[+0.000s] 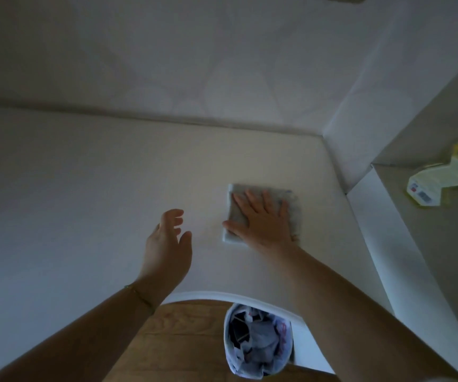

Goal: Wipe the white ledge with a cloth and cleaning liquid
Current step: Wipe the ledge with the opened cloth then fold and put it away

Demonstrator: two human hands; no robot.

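**Right palm flat on the cloth, left hand free above the ledge**

We see the white ledge (90,172) filling most of the view, running back to a pale wall and ending at a corner on the right. The folded grey cloth (294,208) lies flat on the ledge, toward its right end and near that corner. Our right hand (262,220) rests on top of it, palm down, fingers spread wide and thumb out to the left, pressing rather than gripping. Our left hand (168,238) is just to the left of the cloth, apart from it, loosely open with the fingers curled a little and nothing in it; we cannot tell if it touches the ledge. A yellow-labelled bottle (442,180) lies on its side on the grey tabletop (429,244) to the right, well apart from the cloth. Below the ledge's front edge, a small bin (258,343) lined with a bag stands on the wooden floor (183,337).
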